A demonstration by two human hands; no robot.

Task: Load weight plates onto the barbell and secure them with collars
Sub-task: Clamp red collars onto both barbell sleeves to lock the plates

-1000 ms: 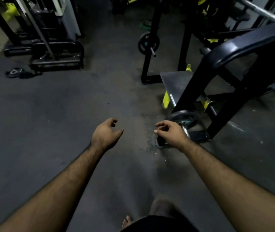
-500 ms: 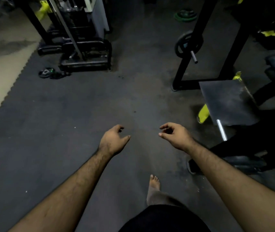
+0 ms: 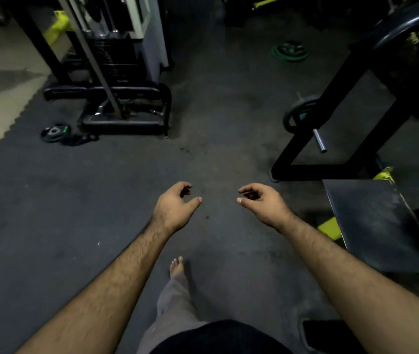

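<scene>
Nearest to me, a bare foot [image 3: 177,267] is planted on the rubber floor [image 3: 75,200], between my two forearms. Ahead of it, my left hand [image 3: 175,208] and right hand [image 3: 262,204] hang side by side above bare matting, fingers loosely curled and thumbs forward; both carry nothing. No barbell can be identified with certainty in this view, and no collars are visible. To the right of the right hand lies a dark steel platform [image 3: 372,226] with yellow trim. Beyond it, forward and right, a black rack frame [image 3: 331,123] carries a weight plate [image 3: 299,113] on a chrome peg [image 3: 319,141]; the peg's long axis runs toward me and slightly rightward, with its free end nearest. I judge this the closest plate, and the right hand is the nearer to it. Forward and left, a second small plate [image 3: 55,132] lies flat beside a cable machine base [image 3: 126,118], well apart from the left hand. Farthest off, green-rimmed plates [image 3: 290,52] rest flat on the floor.
</scene>
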